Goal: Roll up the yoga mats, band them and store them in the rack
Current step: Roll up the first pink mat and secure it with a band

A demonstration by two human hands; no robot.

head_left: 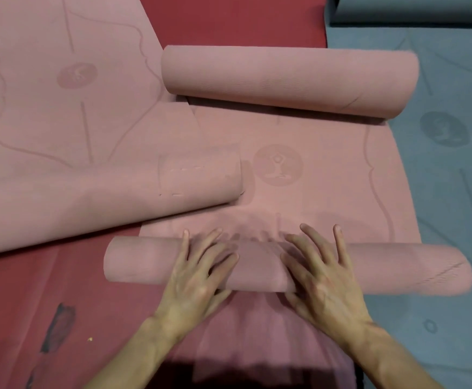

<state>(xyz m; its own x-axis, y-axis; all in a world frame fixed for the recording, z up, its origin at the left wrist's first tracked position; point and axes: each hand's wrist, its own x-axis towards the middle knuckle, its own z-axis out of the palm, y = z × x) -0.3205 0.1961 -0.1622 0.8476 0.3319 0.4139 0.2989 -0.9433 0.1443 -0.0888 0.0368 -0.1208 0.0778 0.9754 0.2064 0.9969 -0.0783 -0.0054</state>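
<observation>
A pink yoga mat [321, 178] lies flat in front of me, its near end rolled into a tube [139, 262] that runs left to right. My left hand [198, 273] and my right hand [319, 273] both press on the top of this roll with spread, straight fingers, side by side near its middle. The mat's far end is rolled up too, as a thicker pink roll [288, 80]. A second pink mat [60, 113] lies at the left, its near edge curled into a loose roll [111, 200].
A blue mat [453, 192] lies flat along the right, with a blue roll [414, 9] at the top right. The floor is dark red [60, 304] with a dark smear at the lower left. A pink gauzy skirt [257, 346] shows between my arms.
</observation>
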